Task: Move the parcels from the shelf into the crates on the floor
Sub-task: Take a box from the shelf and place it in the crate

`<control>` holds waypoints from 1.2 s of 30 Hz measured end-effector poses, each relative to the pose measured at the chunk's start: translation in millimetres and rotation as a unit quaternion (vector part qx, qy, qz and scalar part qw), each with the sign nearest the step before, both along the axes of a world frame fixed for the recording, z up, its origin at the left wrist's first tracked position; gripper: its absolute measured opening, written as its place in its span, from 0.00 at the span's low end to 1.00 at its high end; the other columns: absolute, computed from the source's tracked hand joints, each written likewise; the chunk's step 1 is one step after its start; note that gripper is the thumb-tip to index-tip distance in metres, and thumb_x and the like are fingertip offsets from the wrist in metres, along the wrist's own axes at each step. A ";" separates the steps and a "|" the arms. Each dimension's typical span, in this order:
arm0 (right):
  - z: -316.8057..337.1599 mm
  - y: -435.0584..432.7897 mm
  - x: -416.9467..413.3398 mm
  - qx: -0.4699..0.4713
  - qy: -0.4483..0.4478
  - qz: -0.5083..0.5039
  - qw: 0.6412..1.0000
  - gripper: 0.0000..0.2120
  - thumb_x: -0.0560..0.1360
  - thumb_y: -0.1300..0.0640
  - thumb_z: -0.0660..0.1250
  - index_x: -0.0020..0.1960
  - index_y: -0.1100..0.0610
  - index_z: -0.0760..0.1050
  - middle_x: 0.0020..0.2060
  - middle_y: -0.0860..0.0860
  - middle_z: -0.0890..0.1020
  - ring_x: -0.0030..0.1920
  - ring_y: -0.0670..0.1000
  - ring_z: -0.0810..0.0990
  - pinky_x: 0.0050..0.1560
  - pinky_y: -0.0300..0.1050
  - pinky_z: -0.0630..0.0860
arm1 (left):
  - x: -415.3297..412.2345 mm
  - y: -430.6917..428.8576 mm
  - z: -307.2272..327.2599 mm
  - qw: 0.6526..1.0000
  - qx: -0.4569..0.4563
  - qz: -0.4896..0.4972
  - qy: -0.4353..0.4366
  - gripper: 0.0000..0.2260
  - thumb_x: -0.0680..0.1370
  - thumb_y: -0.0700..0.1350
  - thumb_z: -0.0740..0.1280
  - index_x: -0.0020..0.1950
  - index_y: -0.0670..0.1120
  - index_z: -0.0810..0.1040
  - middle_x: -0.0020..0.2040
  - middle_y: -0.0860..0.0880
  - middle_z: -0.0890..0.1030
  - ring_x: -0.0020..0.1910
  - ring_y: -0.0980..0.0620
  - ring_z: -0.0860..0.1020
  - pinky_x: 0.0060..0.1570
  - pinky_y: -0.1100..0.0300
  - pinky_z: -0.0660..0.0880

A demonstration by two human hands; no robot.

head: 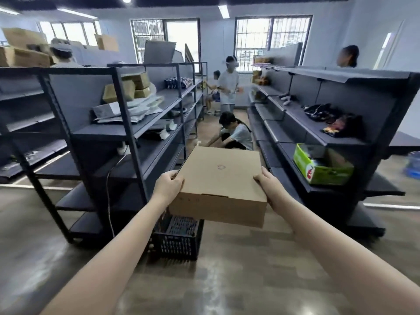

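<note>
A flat brown cardboard parcel [219, 185] is held level in the air in front of me. My left hand [168, 186] grips its left edge and my right hand [270, 188] grips its right edge. Directly beneath the parcel a black plastic crate [179, 238] stands on the floor, its far part hidden by the parcel. On the dark metal shelf [127, 123] to the left lie more parcels: several brown boxes [127, 88] and grey mailer bags [127, 110].
A second dark shelf unit [341, 142] on the right holds a green box [318, 167] and snack bags. A person crouches in the aisle [236, 133] and another stands behind [228, 85]. A white cable [109, 189] hangs by the left shelf.
</note>
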State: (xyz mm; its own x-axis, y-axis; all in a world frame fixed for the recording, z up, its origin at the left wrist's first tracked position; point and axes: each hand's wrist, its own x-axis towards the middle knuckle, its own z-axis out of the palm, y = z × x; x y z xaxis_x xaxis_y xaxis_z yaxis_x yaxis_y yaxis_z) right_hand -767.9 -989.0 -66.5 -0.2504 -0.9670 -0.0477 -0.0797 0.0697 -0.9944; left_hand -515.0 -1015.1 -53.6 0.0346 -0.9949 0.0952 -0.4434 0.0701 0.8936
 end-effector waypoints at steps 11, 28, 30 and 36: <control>7.0 -162.5 -44.1 -0.004 -0.002 -0.021 1.000 0.19 0.80 0.59 0.55 0.68 0.45 0.65 0.54 0.49 0.78 0.50 0.50 0.77 0.41 0.40 0.73 | -46.4 -187.5 3.7 1.000 -0.009 -0.022 0.012 0.15 0.79 0.42 0.61 0.66 0.44 0.75 0.57 0.49 0.78 0.60 0.48 0.75 0.61 0.53 0.71; -7.2 -489.4 -169.5 -0.001 0.024 0.067 0.997 0.20 0.79 0.63 0.57 0.69 0.49 0.67 0.60 0.52 0.77 0.56 0.53 0.76 0.55 0.46 0.73 | -168.3 -461.1 -22.0 0.996 0.011 0.085 0.023 0.17 0.80 0.41 0.61 0.69 0.42 0.72 0.67 0.46 0.74 0.66 0.47 0.71 0.62 0.56 0.67; -5.8 -524.8 -179.3 0.004 0.028 0.082 0.996 0.21 0.79 0.62 0.56 0.70 0.49 0.65 0.61 0.52 0.77 0.57 0.53 0.76 0.55 0.46 0.74 | -176.9 -487.5 -20.9 0.995 0.011 0.097 0.021 0.17 0.80 0.42 0.61 0.68 0.43 0.72 0.66 0.46 0.75 0.65 0.48 0.71 0.59 0.58 0.67; -10.4 -619.9 -180.2 0.020 0.051 0.142 0.988 0.19 0.79 0.62 0.56 0.67 0.49 0.68 0.59 0.51 0.78 0.56 0.53 0.77 0.50 0.45 0.73 | -177.0 -554.6 -28.6 0.990 0.029 0.137 0.011 0.16 0.79 0.45 0.62 0.67 0.44 0.74 0.64 0.48 0.77 0.62 0.49 0.73 0.59 0.56 0.69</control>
